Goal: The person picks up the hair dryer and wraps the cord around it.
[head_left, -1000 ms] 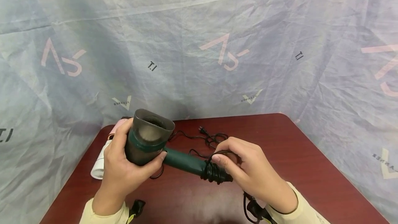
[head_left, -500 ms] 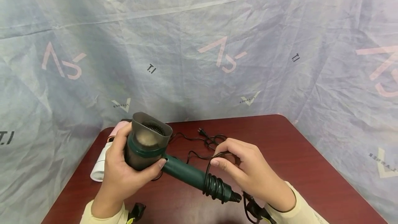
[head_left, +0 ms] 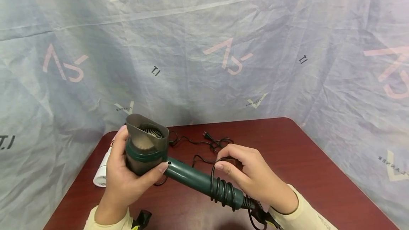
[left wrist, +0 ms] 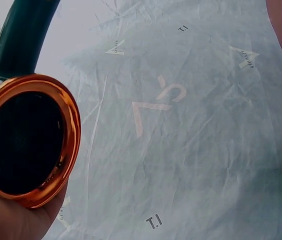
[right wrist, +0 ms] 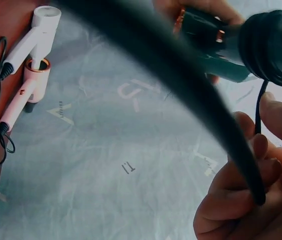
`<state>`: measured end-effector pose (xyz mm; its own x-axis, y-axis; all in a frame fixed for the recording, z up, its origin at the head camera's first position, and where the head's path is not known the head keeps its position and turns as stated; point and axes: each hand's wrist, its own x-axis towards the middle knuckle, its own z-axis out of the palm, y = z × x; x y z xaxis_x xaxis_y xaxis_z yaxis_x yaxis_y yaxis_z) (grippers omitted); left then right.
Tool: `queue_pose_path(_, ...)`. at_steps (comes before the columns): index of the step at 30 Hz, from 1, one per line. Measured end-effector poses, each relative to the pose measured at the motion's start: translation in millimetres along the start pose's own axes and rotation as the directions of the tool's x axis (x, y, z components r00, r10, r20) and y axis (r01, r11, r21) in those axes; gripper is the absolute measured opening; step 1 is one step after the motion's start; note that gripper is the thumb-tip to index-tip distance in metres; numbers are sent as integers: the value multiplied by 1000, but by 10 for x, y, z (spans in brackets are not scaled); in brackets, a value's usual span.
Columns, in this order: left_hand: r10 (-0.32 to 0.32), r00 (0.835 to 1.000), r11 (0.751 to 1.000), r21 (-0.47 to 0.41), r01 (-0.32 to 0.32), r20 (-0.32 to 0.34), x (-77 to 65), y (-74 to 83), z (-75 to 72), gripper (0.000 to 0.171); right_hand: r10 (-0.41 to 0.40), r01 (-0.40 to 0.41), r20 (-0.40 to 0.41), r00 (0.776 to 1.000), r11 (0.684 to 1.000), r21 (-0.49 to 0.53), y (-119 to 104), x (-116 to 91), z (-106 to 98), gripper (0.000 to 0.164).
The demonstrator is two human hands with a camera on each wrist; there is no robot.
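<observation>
A dark green hair dryer [head_left: 188,177] is held above the table, its smoky nozzle [head_left: 140,138] tilted upward. My left hand [head_left: 123,180] grips the dryer's head, thumb near the top of the handle. In the left wrist view the dryer's copper-coloured rim [left wrist: 72,135] shows at its rear end. Several turns of black cord [head_left: 222,190] wrap the lower handle. My right hand [head_left: 252,173] pinches the cord just above those turns. In the right wrist view a blurred black strip, likely the cord, crosses close in front of the fingers [right wrist: 231,200].
A white hair dryer [right wrist: 42,35] and a pink hair dryer [right wrist: 35,82] lie at the table's left side. Their black cords and a plug [head_left: 207,136] lie toward the back of the red-brown table [head_left: 271,137]. Grey printed cloth [head_left: 191,63] hangs behind and beside it.
The dryer's handle end has swung down and right, and its head has shifted slightly left, showing the grille inside the nozzle. My right hand keeps its pinch on the cord.
</observation>
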<state>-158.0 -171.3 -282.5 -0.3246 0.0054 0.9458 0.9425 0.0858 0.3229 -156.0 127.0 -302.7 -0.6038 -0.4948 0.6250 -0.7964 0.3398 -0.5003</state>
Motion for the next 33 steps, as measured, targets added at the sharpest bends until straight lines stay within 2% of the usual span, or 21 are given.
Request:
queue_pose_path(12,-19,1000,992,-125,16,-19,-45,-25,3,82,26,-42,124,992,991,126,124,37,47,12)
queue_pose_path(14,-20,1000,986,-169,16,-20,-43,-18,5,80,0,-16,130,992,992,127,152,53,55,14)
queue_pose_path(18,-33,999,953,-301,28,-11,-23,5,21,77,-80,69,123,989,993,98,196,87,67,20)
queue_pose_path(20,-45,999,944,-329,38,-15,-16,15,19,77,-111,100,119,987,991,89,198,97,77,22)
queue_pose_path(21,-49,999,943,-331,40,-17,-15,17,17,76,-113,101,124,986,990,99,192,99,81,23)
queue_pose_path(25,-80,995,972,-228,62,-67,-34,30,-8,77,-99,65,170,980,979,192,144,80,108,26)
queue_pose_path(28,-101,990,978,-193,82,-95,-43,36,-16,78,-94,45,197,976,969,242,114,60,131,27)
queue_pose_path(33,-118,987,972,-215,93,-108,-46,45,-9,77,-145,104,174,974,969,224,118,42,169,20)
